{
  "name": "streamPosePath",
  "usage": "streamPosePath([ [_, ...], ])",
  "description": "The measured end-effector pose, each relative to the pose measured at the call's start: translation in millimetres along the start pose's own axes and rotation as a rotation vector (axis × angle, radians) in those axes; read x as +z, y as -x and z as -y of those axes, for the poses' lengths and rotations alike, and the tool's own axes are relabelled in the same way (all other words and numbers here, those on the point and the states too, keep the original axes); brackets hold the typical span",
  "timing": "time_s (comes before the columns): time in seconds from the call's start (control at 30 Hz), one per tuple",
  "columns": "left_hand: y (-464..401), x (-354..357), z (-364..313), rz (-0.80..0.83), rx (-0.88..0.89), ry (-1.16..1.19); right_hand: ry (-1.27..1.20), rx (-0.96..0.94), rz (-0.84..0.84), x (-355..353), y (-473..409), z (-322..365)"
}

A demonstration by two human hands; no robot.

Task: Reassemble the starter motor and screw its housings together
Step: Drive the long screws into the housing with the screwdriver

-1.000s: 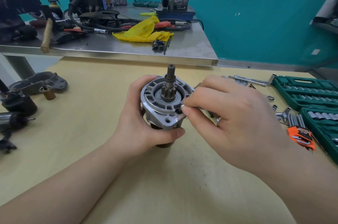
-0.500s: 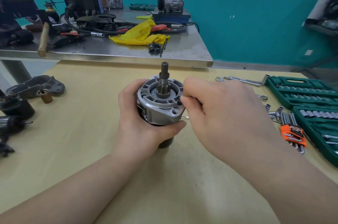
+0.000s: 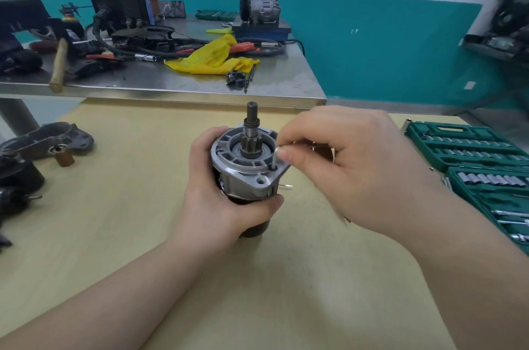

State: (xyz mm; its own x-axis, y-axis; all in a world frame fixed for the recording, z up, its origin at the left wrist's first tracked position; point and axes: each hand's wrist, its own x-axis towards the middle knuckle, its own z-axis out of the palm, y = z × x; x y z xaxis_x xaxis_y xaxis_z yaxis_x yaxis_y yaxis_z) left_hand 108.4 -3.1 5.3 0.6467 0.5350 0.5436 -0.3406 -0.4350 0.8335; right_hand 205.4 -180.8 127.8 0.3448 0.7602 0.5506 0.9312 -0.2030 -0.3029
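Fingertips of the right hand (image 3: 357,166) pinch a small silver hex key (image 3: 275,157), and its short leg goes down into a bolt hole at the near-right corner of the grey end housing (image 3: 243,169). Just beside this grip, on its left, the left hand (image 3: 226,192) wraps around the dark body of the starter motor (image 3: 252,178) and holds it standing on the yellow desk (image 3: 128,221); its thumb presses the near side under the housing.

Risk, as I judge it: the key is thin and held only by fingertips, so it can tilt out of the bolt head and slip, or round the socket, if the force comes sideways. If the left grip loosens, the motor can turn together with the key.

Long axis of the motor is close to vertical; the shaft with the pinion gear (image 3: 251,142) points up, slightly away from the person. A second open hole is seen in the housing ear, nearer than the key.

Further right of the grips lies the green socket set (image 3: 472,155); far left lies another housing part (image 3: 48,140).
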Motion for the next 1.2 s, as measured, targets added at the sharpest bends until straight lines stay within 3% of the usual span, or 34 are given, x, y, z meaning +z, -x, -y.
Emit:
streamPosePath([
  [0.37, -1.3, -1.0, 1.0, 0.121, 0.100, 0.090, -0.143, -0.084, 0.088, 4.2, 7.6, -13.2],
  [0.63, -4.4, -2.7, 10.4, 0.133, 0.054, 0.074, -0.204, -0.012, -0.016, 15.7, 14.1, -9.4],
  [0.83, -3.0, 5.3, 4.0, 0.057, 0.053, 0.095, -0.025, -0.002, -0.114, 21.2, 21.2, 2.2],
  [1.2, 12.3, 22.6, -16.4, -0.073, -0.016, 0.081, 0.227, 0.125, -0.150, 30.0, 20.2, 14.3],
])
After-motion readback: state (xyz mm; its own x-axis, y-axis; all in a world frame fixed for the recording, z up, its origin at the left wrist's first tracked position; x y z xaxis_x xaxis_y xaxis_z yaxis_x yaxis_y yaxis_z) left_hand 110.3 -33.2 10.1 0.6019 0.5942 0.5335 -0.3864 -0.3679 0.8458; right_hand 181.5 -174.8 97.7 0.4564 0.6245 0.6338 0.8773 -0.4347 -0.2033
